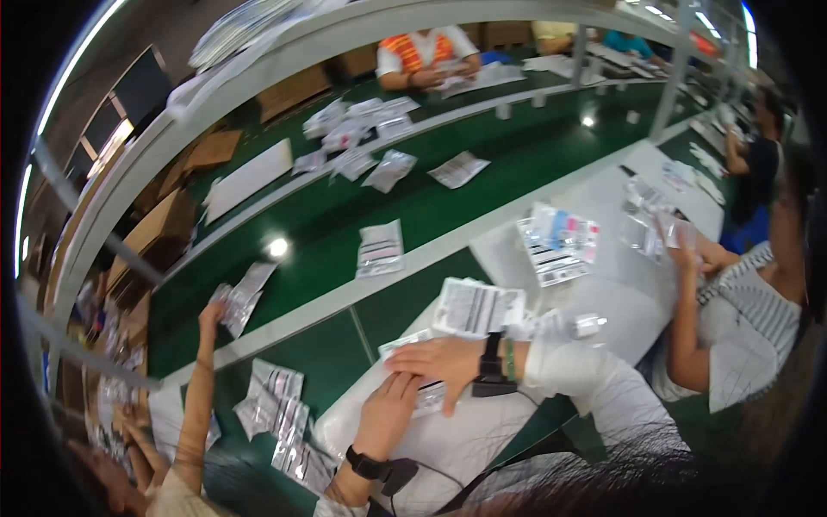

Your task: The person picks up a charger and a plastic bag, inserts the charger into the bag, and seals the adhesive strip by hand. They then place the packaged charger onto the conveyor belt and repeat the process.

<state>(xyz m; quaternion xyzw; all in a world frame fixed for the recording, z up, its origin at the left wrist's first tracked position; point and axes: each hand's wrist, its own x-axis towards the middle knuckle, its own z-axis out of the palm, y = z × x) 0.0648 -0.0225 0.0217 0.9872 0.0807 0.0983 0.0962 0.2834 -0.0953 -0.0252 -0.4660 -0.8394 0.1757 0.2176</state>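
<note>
A flat printed packet lies on the white padded sheet in front of me, mostly hidden under my hands. My right hand lies across it with fingers stretched to the left and the thumb apart. Close against it, my left hand rests with its fingers extended up to the right hand's fingertips. Neither hand is visibly wrapped around anything. Just beyond them sits a stack of white printed packets. Left of my left hand, several silvery packets overlap on the green table.
A green conveyor belt runs beyond a pale rail, carrying scattered packets. On the left a co-worker's hand holds a packet over it. Another person sits close on the right, beside a colourful packet pile. A metal frame arches overhead.
</note>
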